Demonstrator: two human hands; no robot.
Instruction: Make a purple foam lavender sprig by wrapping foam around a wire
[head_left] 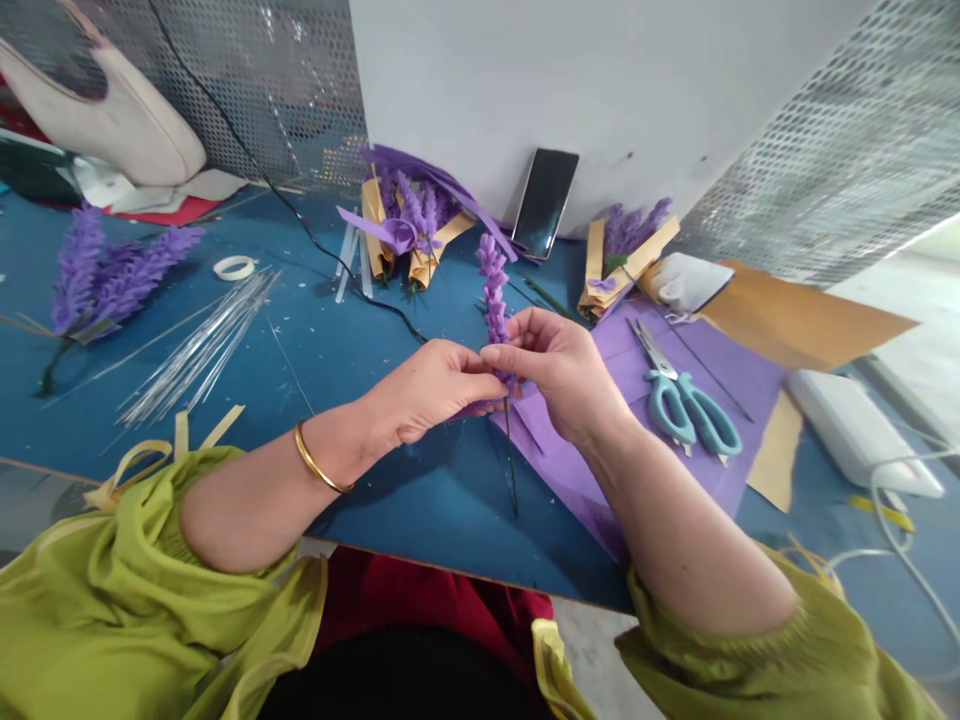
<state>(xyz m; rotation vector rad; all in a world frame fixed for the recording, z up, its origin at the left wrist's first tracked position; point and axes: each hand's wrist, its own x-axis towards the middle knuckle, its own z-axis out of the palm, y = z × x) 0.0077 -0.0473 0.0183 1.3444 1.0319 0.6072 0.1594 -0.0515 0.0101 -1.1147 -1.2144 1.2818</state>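
A purple artificial lavender stem (495, 285) stands upright between my two hands over the blue table, its thin dark stalk hanging below them. My left hand (442, 388) is closed, its thumb and fingers pinching the lower end of the blossoms from the left. From the right, my right hand (559, 365) pinches the same blossoms slightly higher, thumb against fingertips. Part of the flower's base is hidden behind the fingers. Beneath my right forearm lies a sheet of purple paper (600, 420), with blue-handled scissors (679, 390) on it.
Bare wires (202, 345), a tape roll (234, 268) and loose lavender (112, 265) lie at left. Wrapped bouquets (412, 225) and another small bouquet (626, 250) stand at the back, with a phone (546, 203) leaning between them. A white power bank (862, 430) is at right.
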